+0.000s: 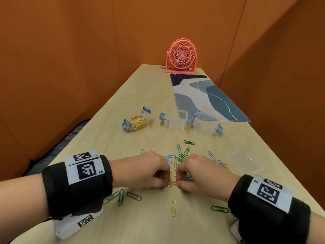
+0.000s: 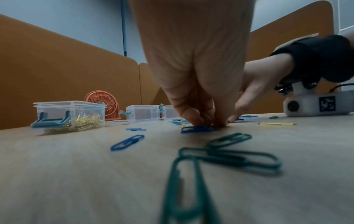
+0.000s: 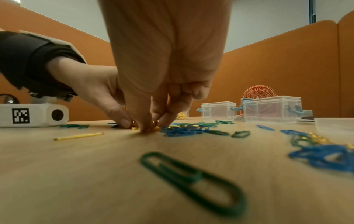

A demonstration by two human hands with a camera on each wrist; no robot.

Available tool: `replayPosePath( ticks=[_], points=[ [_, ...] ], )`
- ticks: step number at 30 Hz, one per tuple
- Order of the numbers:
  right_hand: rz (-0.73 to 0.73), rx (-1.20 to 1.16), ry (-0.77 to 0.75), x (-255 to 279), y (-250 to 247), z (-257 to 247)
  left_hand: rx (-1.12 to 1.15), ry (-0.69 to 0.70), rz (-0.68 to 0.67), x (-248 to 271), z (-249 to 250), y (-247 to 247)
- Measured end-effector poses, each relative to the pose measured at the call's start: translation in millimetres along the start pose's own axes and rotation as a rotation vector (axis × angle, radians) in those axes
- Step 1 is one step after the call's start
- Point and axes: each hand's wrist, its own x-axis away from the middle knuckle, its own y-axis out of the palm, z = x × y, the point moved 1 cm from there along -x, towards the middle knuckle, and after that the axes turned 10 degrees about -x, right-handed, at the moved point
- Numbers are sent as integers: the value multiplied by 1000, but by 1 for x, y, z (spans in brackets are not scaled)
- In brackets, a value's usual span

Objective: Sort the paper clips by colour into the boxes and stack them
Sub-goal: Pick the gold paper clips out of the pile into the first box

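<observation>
Both hands meet low on the table over a small bunch of gold paper clips (image 1: pixel 171 183). My left hand (image 1: pixel 162 180) pinches gold clips from the left, and my right hand (image 1: pixel 181 182) pinches them from the right; the right wrist view shows the gold paper clips (image 3: pixel 151 128) under the fingertips. Green, blue and gold clips lie scattered around, among them a gold clip (image 1: pixel 173 207) near me and a green clip (image 1: pixel 219 209). A clear box with gold clips (image 1: pixel 136 122) stands at the back left. Two clear boxes (image 1: pixel 175 120) (image 1: pixel 206 125) stand to its right, nothing visible in them.
A clear lid (image 1: pixel 244 162) lies at the right. A patterned blue mat (image 1: pixel 207 99) and a pink fan (image 1: pixel 181 56) sit farther back. Orange partition walls close in both sides. The table's left edge (image 1: pixel 73 138) runs diagonally.
</observation>
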Motion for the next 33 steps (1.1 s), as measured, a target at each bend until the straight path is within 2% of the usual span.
replayPosePath(
  ticks=[4,7,11,13,16,19,21,23,26,28,30,33],
  points=[
    [30,152,-44,1,0,-3,-87,1,-28,0,4,0],
    [51,164,-42,1,-1,-1,22,-60,-51,3,1,-4],
    [201,53,-54,1,-8,1,337,-218,5,6,-13,-17],
    [310,-27,-101,1,-10,3,621,-313,-29,5,-16,-21],
    [411,-136,-257,-1,-9,1,1106,-447,-99,-1,-9,-24],
    [437,-175,-378,-3,-8,0,1390,-549,-135,-9,2,-24],
    [436,-196,-408,-3,-9,-1,1494,-538,-178,-14,9,-21],
    [426,-201,-400,-3,-9,-2,1506,-523,-220,-17,14,-18],
    [495,-150,-297,-3,-9,4,1443,-553,-239,-19,4,-28],
    [488,-90,-182,-1,-10,12,1362,-636,-119,-26,-18,-43],
    [376,-40,-69,3,-12,22,1226,-713,108,-35,-42,-62],
    [250,-18,-15,7,-12,32,1126,-785,478,-50,-70,-88]
  ],
)
